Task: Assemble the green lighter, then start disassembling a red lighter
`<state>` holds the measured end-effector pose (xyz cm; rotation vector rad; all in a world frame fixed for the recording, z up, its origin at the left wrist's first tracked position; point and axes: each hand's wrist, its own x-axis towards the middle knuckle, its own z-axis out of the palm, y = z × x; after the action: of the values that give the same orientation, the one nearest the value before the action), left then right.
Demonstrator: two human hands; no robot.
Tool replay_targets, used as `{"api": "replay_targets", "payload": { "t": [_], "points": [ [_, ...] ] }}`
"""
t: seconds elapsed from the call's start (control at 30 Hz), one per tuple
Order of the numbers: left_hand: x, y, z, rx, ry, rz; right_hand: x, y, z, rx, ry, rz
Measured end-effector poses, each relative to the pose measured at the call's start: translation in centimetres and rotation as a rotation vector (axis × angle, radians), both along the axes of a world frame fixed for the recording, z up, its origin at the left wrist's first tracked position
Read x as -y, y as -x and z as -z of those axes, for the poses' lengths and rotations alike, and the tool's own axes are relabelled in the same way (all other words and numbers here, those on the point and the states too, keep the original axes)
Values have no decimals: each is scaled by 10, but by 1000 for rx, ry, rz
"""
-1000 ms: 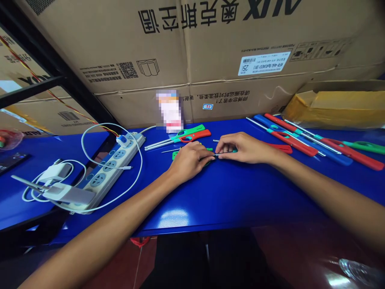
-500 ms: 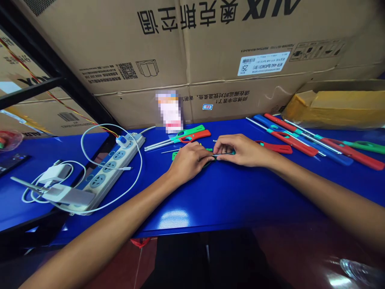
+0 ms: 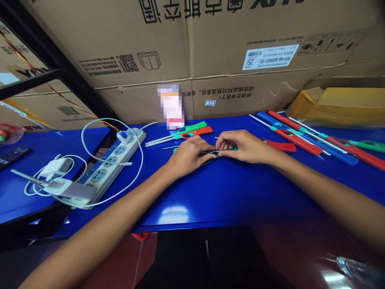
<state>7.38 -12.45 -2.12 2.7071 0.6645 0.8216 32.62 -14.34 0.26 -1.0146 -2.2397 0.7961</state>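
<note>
Over the blue table, my left hand (image 3: 189, 153) and my right hand (image 3: 239, 146) meet with their fingertips close together. Both are closed in a pinch. Between them runs a thin dark, silvery lighter part (image 3: 210, 151), its green end showing by my right thumb. My left fingers cover much of a green lighter piece beneath them. Just behind my left hand lie a green lighter (image 3: 194, 127) and a red lighter (image 3: 200, 131), metal tubes pointing left. Another red lighter (image 3: 279, 145) sits behind my right wrist, partly hidden.
Several long lighters, including a blue one (image 3: 339, 154), lie at the right, near a yellow-taped carton (image 3: 345, 106). A power strip (image 3: 110, 166) with white cables and chargers (image 3: 70, 188) takes up the left. A large cardboard box (image 3: 120, 96) stands along the back.
The view has shifted slightly. My hands stay together at the same spot, and the thin part between them has turned a little, with small finger movement.
</note>
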Motion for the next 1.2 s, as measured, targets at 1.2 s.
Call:
{"api": "replay_targets", "payload": {
  "t": [1.2],
  "points": [
    [4,-3,11,89,-71,-5,7,11,10,-124,159,74]
  ]
}}
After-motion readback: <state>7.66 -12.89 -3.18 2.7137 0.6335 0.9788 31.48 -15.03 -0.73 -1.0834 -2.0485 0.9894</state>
